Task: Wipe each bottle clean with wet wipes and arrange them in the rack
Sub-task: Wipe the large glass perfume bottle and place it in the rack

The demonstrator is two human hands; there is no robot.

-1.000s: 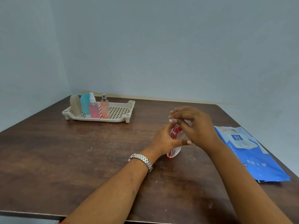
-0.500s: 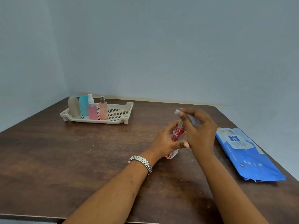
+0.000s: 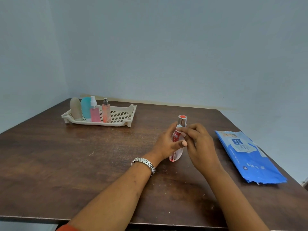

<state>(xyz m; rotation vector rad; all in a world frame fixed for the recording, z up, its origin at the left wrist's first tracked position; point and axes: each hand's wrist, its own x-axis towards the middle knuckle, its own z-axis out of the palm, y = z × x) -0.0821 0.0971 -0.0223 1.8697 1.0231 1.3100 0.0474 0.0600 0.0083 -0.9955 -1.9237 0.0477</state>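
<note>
I am mid-wipe: my left hand (image 3: 168,144) clasps the red bottle (image 3: 177,139) upright above the desk (image 3: 83,155), my right hand (image 3: 199,144) pinching a wipe (image 3: 180,126) at its neck. Next I judge it goes into the rack (image 3: 123,117), beside the four bottles (image 3: 90,110).

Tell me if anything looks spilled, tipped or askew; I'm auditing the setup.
Nothing stands out. Four bottles stand upright at the left end of the beige plastic rack, and the blue wet-wipe pack lies flat on the brown wooden table.
</note>
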